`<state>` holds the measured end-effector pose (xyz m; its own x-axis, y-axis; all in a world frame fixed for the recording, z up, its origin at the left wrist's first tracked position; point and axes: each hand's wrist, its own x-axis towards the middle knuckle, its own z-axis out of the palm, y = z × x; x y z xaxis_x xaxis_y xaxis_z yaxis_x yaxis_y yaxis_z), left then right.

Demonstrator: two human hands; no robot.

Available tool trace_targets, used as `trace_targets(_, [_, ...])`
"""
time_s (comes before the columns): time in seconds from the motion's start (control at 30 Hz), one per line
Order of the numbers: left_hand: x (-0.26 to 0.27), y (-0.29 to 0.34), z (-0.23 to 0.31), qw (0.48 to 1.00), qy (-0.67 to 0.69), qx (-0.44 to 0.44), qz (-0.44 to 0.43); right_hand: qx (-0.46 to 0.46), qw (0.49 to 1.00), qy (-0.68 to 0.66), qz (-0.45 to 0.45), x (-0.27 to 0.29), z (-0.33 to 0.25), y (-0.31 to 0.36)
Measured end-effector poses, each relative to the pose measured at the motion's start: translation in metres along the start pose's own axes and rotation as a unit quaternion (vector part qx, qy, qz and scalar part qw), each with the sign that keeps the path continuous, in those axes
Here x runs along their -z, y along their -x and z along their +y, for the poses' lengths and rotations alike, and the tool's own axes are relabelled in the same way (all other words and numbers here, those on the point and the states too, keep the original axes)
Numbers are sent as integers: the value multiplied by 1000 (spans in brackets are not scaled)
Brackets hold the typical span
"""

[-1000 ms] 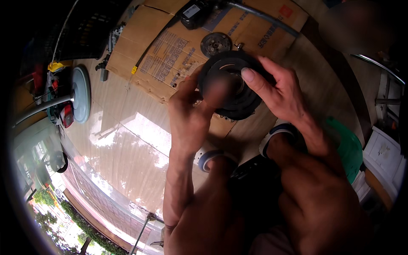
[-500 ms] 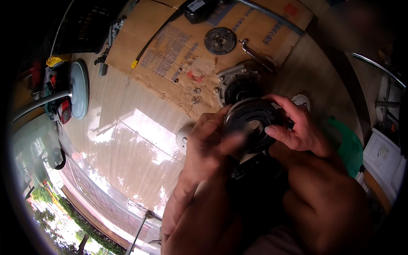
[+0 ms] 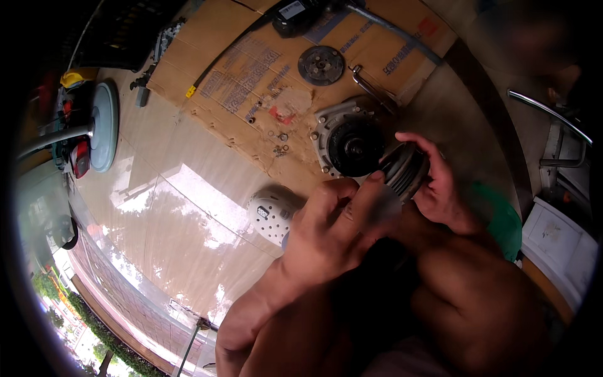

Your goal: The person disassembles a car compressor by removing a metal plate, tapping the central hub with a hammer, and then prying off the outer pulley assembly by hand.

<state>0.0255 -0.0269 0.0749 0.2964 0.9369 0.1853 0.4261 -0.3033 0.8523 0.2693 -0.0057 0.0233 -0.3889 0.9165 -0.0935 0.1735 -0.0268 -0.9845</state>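
Note:
A black pulley with a grooved rim (image 3: 411, 178) is tilted nearly on edge between my hands. My right hand (image 3: 440, 191) grips its far right side, fingers curved round the rim. My left hand (image 3: 333, 229) is closed against its near left side; a blurred patch hides part of the fingers. Just beyond lies a round metal housing (image 3: 321, 147) with bolts round its edge and a black centre with a shaft. Farther off, a dark round clutch plate (image 3: 321, 65) lies flat on the cardboard (image 3: 232, 119). Small rings and loose parts (image 3: 281, 143) are scattered left of the housing.
A metal wrench (image 3: 372, 90) lies right of the plate, with a black tool (image 3: 295, 17) and a long bar (image 3: 402, 34) beyond. My white clog (image 3: 267, 210) is on the floor. A grey-blue round base (image 3: 105, 125) stands left, a green bag (image 3: 499, 217) right.
The pulley has turned from facing up to nearly on edge and shifted right. My left hand has moved right with it, uncovering the housing and the white clog.

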Motion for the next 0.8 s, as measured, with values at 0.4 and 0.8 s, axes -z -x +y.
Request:
trace_targets(0.4, [0, -14, 14, 962, -3, -251, 112, -86, 853, -508, -77, 18, -10, 2])
trace_targets(0.8, [-8, -26, -5, 996, 33, -74, 29, -159, 787, -580, -135, 20, -35, -10])
